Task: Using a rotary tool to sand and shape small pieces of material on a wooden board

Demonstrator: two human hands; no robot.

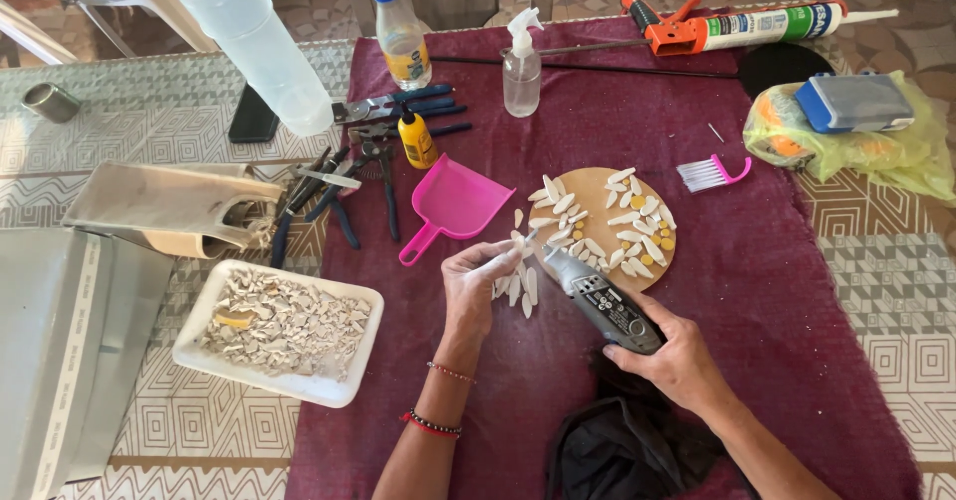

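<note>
In my left hand (476, 279) I pinch one small white shell piece (518, 241) between thumb and fingertips; it is pale, thin and long, like a petal. My right hand (677, 361) is closed around a grey rotary tool (597, 301), and the tip of the tool touches the piece. Both are near the middle of the tabletop (797, 291), which carries a dark red cloth.

Just under my left hand lies a small group of similar white pieces (520, 287), about six; I cannot count them exactly. Beside them is one round wooden board (597, 189) with many more white pieces on it and some small yellow round ones between them.

To the left of the board lies one pink dustpan (453, 201), empty. Toward the right edge is one small pink brush (712, 171). Near the left edge stands one white rectangular tray (204, 331), full of broken pale shell fragments.

Toward the far edge I see one clear spray bottle (522, 67), one plastic bottle with a blue cap (400, 32), one small yellow bottle (415, 136) and several pliers (344, 186). At the far right corner lies one orange caulking gun (737, 27).
</note>
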